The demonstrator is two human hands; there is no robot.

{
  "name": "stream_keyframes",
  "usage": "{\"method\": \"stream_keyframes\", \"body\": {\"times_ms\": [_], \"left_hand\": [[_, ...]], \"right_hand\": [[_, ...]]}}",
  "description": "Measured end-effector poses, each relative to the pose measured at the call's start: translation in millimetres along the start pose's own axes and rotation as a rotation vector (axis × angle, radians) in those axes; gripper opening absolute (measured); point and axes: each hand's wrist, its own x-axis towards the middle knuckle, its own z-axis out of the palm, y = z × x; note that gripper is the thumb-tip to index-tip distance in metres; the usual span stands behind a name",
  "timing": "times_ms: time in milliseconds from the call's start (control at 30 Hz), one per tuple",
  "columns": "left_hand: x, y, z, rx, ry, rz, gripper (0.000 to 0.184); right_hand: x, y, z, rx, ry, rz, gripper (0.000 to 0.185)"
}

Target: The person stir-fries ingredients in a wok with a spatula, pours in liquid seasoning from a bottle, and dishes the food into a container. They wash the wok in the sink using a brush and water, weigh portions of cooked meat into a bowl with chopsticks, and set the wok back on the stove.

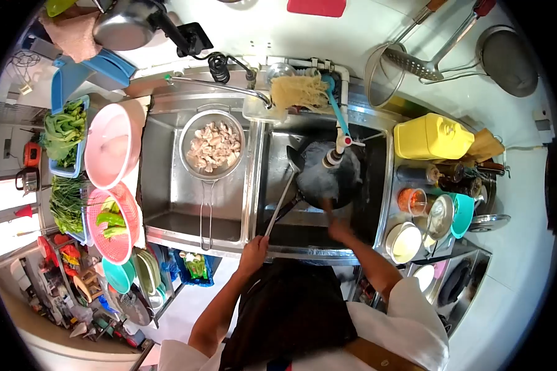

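Whitish water (pixel 317 182) in dark wok (pixel 353 190)

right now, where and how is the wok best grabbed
Take the wok by its dark handle, coming from the near left: it slants out toward you that way, while the tap stands over the middle. Your left hand has the ladle, so probably put that aside first.

"How's the left hand (pixel 254 255)?"
"Curled into a grip, the left forearm (pixel 220 303) slanting forward and inward."
"And the right hand (pixel 341 231)?"
"Slightly farther forward, blurred, its fingers hard to make out; the right forearm (pixel 374 266) angles inward too."
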Motion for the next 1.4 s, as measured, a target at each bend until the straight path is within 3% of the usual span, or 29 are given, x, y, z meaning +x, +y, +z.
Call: {"method": "stream_keyframes", "body": {"times_ms": [33, 100, 133, 167, 267, 400, 467, 500, 567, 700, 733, 767, 900, 933, 967, 1000, 1067, 1100, 1167, 1233, 1267, 1300, 1333, 1400], "left_hand": [[-1.3, 5.3, -2.2, 0.035, 0.011, 0.001, 0.042], [1.9, 3.6, -4.6, 0.060, -0.005, 0.007, 0.043], [1.1, 2.2, -4.7, 0.076, -0.020, 0.008, 0.043], [-0.1, 11.0, -9.1, 0.108, -0.044, -0.005, 0.044], [3.6, 6.7, -13.3, 0.148, -0.087, -0.001, 0.048], [19.2, 3.1, -7.2, 0.229, -0.245, -0.057, 0.054], [26.0, 12.2, -8.4, 0.238, -0.348, -0.140, 0.056], [39.3, -8.2, 2.4, 0.328, -0.294, -0.027, 0.055], [46.2, 3.6, 7.6, 0.300, -0.273, -0.050, 0.055], [73.2, 12.7, 23.3, 0.280, -0.272, -0.084, 0.046], [82.5, 13.8, 28.9, 0.267, -0.290, -0.114, 0.044], [97.6, 5.6, 42.4, 0.385, -0.195, 0.039, 0.037], [136.8, -29.2, 74.6, 0.549, -0.165, 0.107, 0.035], [158.0, -51.9, 82.4, 0.644, -0.321, 0.132, 0.037], [175.6, -72.7, 88.2, 0.746, -0.469, 0.160, 0.040], [179.7, -89.1, 95.5, 0.755, -0.198, 0.333, 0.042], [177.3, -84.2, 92.5, 0.605, -0.363, 0.098, 0.041], [177.3, -79.2, 88.7, 0.530, -0.446, -0.030, 0.040], [180.2, -63.1, 86.3, 0.614, -0.527, -0.049, 0.035], [174.0, -49.8, 84.7, 0.628, -0.614, -0.107, 0.031], [170.8, -41.3, 83.7, 0.599, -0.660, -0.150, 0.029], [168.3, -33.1, 84.3, 0.568, -0.704, -0.193, 0.028], [166.0, -33.7, 88.0, 0.446, -0.718, -0.195, 0.027], [160.8, -41.9, 97.0, 0.199, -0.742, -0.198, 0.025]], "right_hand": [[4.4, -16.3, 21.8, 0.121, -0.073, -0.125, 0.028], [93.2, -9.2, 29.9, 0.611, -0.091, -0.022, 0.030], [61.9, -62.3, -63.0, 0.413, -0.055, 0.008, 0.033], [108.3, -33.8, -52.3, 0.105, 0.218, -0.030, 0.034], [67.0, -32.3, -108.0, 0.406, 0.278, 0.329, 0.031], [56.0, -6.5, -54.6, 1.161, -0.152, 0.443, 0.026], [38.6, -32.4, -52.8, 1.186, -0.141, 0.391, 0.032], [31.9, -43.7, -53.0, 0.978, -0.128, 0.285, 0.034], [15.9, -52.9, -49.4, 0.563, -0.097, 0.091, 0.040], [-13.0, -17.5, -43.4, 0.030, -0.014, -0.045, 0.048], [-26.1, -15.6, -54.6, 0.013, 0.042, 0.003, 0.047], [-36.5, -13.0, -71.4, -0.012, 0.105, 0.049, 0.046], [-103.2, -42.0, -146.7, -0.046, 0.337, 0.066, 0.031], [-117.7, -56.8, -169.9, -0.048, 0.379, 0.075, 0.028], [-140.6, -75.6, -200.5, 0.111, 0.554, -0.074, 0.020], [-171.3, -99.0, -245.7, 0.262, 0.767, -0.229, 0.017], [-204.9, -135.5, -301.9, 0.620, 0.960, -0.341, 0.024], [-200.9, -134.6, -327.2, 0.933, 0.856, -0.489, 0.025], [-238.2, -177.8, -397.3, 0.903, 1.054, -0.545, 0.036], [-270.3, -218.2, -463.1, 0.994, 1.021, -0.654, 0.047], [-271.0, -231.5, -493.5, 0.858, 1.109, -0.668, 0.046], [-264.8, -250.0, -519.7, 0.925, 1.195, -0.748, 0.042], [-269.1, -262.1, -551.1, 0.722, 1.211, -0.578, 0.042], [-258.3, -292.9, -585.7, 0.768, 1.245, -0.741, 0.045]]}}
